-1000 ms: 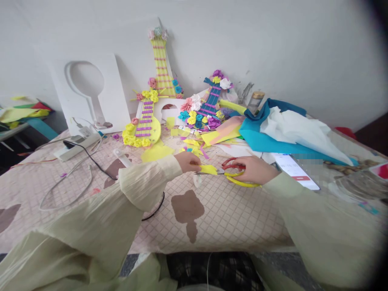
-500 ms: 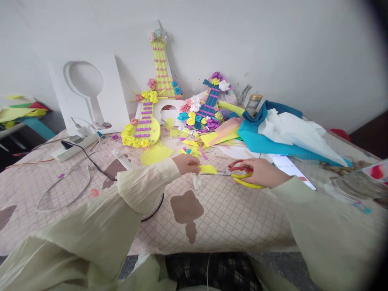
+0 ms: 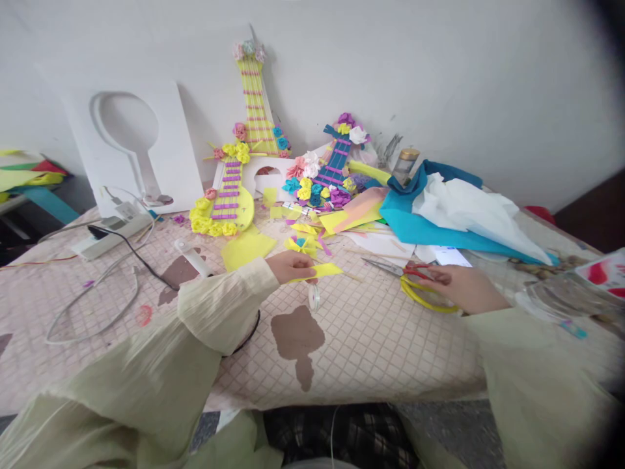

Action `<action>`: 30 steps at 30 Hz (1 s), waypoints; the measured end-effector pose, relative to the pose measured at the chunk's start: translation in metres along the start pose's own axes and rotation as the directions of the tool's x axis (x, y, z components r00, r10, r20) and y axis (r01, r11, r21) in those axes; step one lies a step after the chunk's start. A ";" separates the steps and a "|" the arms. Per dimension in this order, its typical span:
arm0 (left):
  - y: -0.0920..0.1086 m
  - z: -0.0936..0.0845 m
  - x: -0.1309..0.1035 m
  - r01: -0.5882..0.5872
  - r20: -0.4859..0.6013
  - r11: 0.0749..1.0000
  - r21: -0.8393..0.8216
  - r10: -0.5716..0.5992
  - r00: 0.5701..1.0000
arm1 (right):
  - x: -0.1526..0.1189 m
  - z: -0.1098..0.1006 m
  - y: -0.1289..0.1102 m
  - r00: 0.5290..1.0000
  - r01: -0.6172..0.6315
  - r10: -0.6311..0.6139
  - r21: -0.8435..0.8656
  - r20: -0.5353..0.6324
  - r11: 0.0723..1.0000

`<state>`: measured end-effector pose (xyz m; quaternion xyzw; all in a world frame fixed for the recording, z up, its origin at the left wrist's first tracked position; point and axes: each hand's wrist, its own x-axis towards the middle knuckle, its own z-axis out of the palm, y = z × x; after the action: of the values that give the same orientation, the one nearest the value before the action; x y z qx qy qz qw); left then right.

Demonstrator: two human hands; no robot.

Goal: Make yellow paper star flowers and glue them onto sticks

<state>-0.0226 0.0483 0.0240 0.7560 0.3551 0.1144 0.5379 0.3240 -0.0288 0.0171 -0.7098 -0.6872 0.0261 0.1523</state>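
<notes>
My left hand point(image 3: 291, 268) pinches a narrow strip of yellow paper point(image 3: 326, 270), which sticks out to the right of the fingertips. To the right, my right hand point(image 3: 461, 286) holds scissors point(image 3: 409, 273) with one red and one yellow handle loop. Their blades point left, apart from the strip. Just below the left hand, a small white spool point(image 3: 314, 298) rests on the tablecloth. Behind the left hand lie a yellow sheet point(image 3: 249, 249) and several yellow scraps point(image 3: 303, 242).
Flower-trimmed paper instruments point(image 3: 229, 195) lean at the back beside a white board with a cutout point(image 3: 170, 143). Teal fabric point(image 3: 405, 221), white cloth point(image 3: 463, 202) and a phone point(image 3: 452, 256) are at the right, near a clear jar point(image 3: 556, 293). A power strip point(image 3: 105, 238) with cables lies left.
My right hand has moved right with the scissors, drawing the blades away from the yellow strip. My left hand still holds the strip in nearly the same place.
</notes>
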 end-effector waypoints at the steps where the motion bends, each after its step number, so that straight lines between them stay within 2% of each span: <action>1: -0.002 0.001 0.000 0.006 0.001 1.000 -0.015 -0.006 1.000 | -0.001 -0.001 -0.007 1.000 -0.009 0.009 0.009 -0.010 1.000; 3: -0.004 0.002 -0.001 0.013 -0.005 0.999 -0.043 -0.013 1.000 | -0.005 0.001 -0.028 0.999 -0.021 0.024 0.063 -0.039 0.998; 6: -0.006 0.004 -0.002 0.019 -0.005 0.996 -0.083 -0.019 1.000 | -0.015 0.019 -0.077 0.994 0.049 -0.070 0.230 0.085 0.972; 8: -0.005 0.006 -0.002 0.023 -0.001 0.994 -0.109 -0.023 1.000 | -0.020 0.037 -0.111 0.960 0.056 -0.178 0.477 0.215 0.877; 10: -0.004 0.007 -0.004 0.027 -0.002 0.991 -0.131 -0.027 1.000 | -0.022 0.055 -0.138 0.938 0.038 -0.240 0.613 0.251 0.789; 12: -0.003 0.009 -0.007 0.033 -0.008 0.989 -0.145 -0.034 0.999 | -0.020 0.068 -0.154 0.916 -0.067 -0.240 0.713 0.321 0.698; 15: -0.005 0.013 -0.013 0.027 -0.060 0.982 -0.185 -0.039 0.997 | -0.016 0.074 -0.160 0.879 -0.217 -0.249 0.807 0.406 0.550; 17: -0.006 0.017 -0.019 -0.008 -0.144 0.959 -0.283 -0.035 0.989 | -0.015 0.070 -0.156 0.910 -0.210 -0.211 0.836 0.357 0.507; 18: -0.006 0.020 -0.021 -0.035 -0.185 0.934 -0.355 -0.033 0.982 | -0.016 0.065 -0.154 0.938 -0.171 -0.175 0.838 0.300 0.518; 21: -0.004 0.031 -0.026 -0.125 -0.225 0.830 -0.543 -0.001 0.974 | -0.020 0.048 -0.150 0.990 0.023 -0.120 0.760 0.072 0.649; 24: -0.001 0.044 -0.025 -0.211 -0.211 0.761 -0.614 0.099 0.972 | -0.025 0.031 -0.150 0.984 0.178 -0.134 0.630 -0.118 0.756; 27: -0.001 0.055 -0.022 -0.287 -0.237 0.689 -0.665 0.170 0.957 | -0.031 0.022 -0.153 0.972 0.233 -0.157 0.619 -0.176 0.750; 30: -0.002 0.061 -0.021 -0.346 -0.294 0.609 -0.714 0.188 0.937 | -0.035 0.017 -0.152 0.973 0.220 -0.202 0.739 -0.115 0.636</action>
<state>-0.0050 -0.0094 0.0023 0.4929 0.2070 0.4019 0.7434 0.1707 -0.0585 0.0335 -0.4997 -0.6920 0.2800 0.4394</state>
